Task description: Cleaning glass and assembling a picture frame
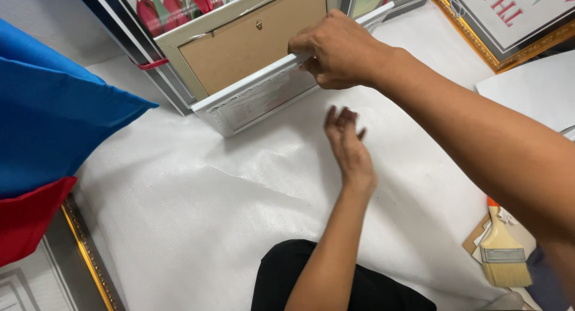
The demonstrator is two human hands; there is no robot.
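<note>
Your right hand (338, 50) is up at the top of the picture, and it is wrapped around the top edge of a white picture frame (263, 92). Your fingers curl over that edge and grip it tight. The white frame stands on its long side, tipped back a little, and its bottom edge rests on the white foam sheet (197, 209) that covers the floor. Just behind it stands a cream frame (248, 38) with its brown board back facing you, and the white one leans against it. Behind those is a picture of red tulips (157, 11) in a dark frame. Your left hand (349, 146) is lower down, just under your right hand and near the white frame, but it is not touching it. It holds nothing, and its fingers are loose and a bit spread above the foam. On your left side hangs blue cloth (54, 101), with red cloth (27, 218) under it, and a gold frame edge (90, 257) lies next to that. On your right side, near your arm, a paintbrush (503, 251) with pale bristles lies on the floor. Up in the right corner leans a big gold-framed picture (509, 41).
</note>
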